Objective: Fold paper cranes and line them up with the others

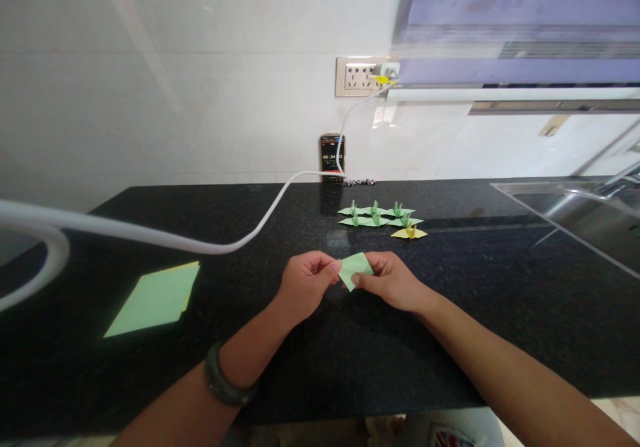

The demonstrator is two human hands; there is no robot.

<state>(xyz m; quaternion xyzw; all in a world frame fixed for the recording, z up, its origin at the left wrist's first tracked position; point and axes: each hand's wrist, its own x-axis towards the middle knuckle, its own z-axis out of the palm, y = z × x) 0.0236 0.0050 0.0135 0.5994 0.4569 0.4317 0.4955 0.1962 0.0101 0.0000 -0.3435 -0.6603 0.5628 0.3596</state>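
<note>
Both of my hands hold a small folded piece of light green paper just above the black counter. My left hand pinches its left corner between thumb and fingers. My right hand grips its right side, thumb on top. Beyond the hands, several folded green paper cranes and one yellow crane stand in a cluster on the counter. A stack of flat light green sheets, with a yellow edge showing, lies to the left.
A phone showing a timer leans against the white wall, with a white cable running from the wall socket across the counter to the left. A steel sink is at the right. I wear a dark watch.
</note>
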